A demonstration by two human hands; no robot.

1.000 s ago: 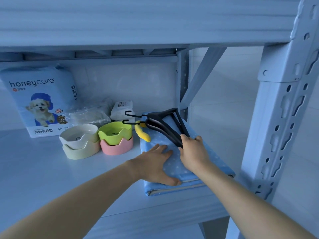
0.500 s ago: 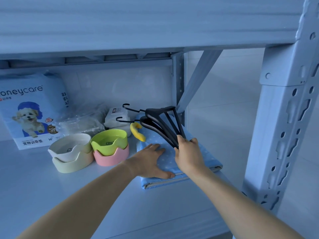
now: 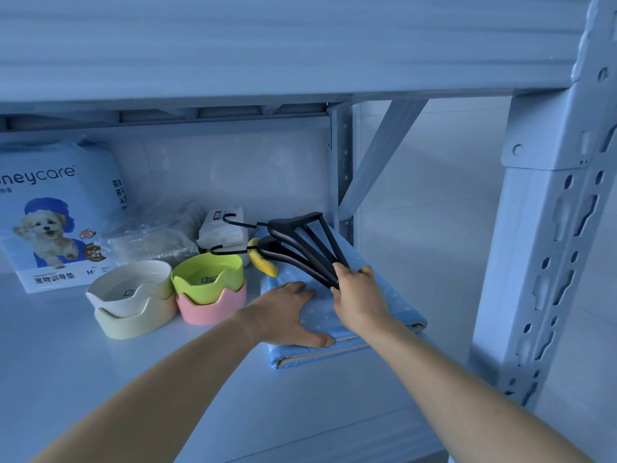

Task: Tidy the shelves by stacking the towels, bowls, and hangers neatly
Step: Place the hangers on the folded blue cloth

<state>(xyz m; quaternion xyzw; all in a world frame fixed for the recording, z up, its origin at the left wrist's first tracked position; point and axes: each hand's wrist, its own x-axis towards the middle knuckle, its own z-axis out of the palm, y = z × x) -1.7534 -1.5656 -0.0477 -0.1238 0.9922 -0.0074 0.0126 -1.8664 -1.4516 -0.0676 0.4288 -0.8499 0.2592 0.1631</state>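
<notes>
On the far left of the shelf stands a honeycare pet pad pack, with a clear plastic bag to its right. Nearer, a white bowl sits nested in a cream bowl; just right of them, a green bowl sits nested in a pink bowl. A wipes pack lies behind. The left hand lies flat, grip open, pressing the folded blue dotted towel at the shelf's right end. The right hand has its grip closed around the lower ends of the black hangers, raised above the towel, hooks pointing left. A yellow item lies at the towel's far left edge.
</notes>
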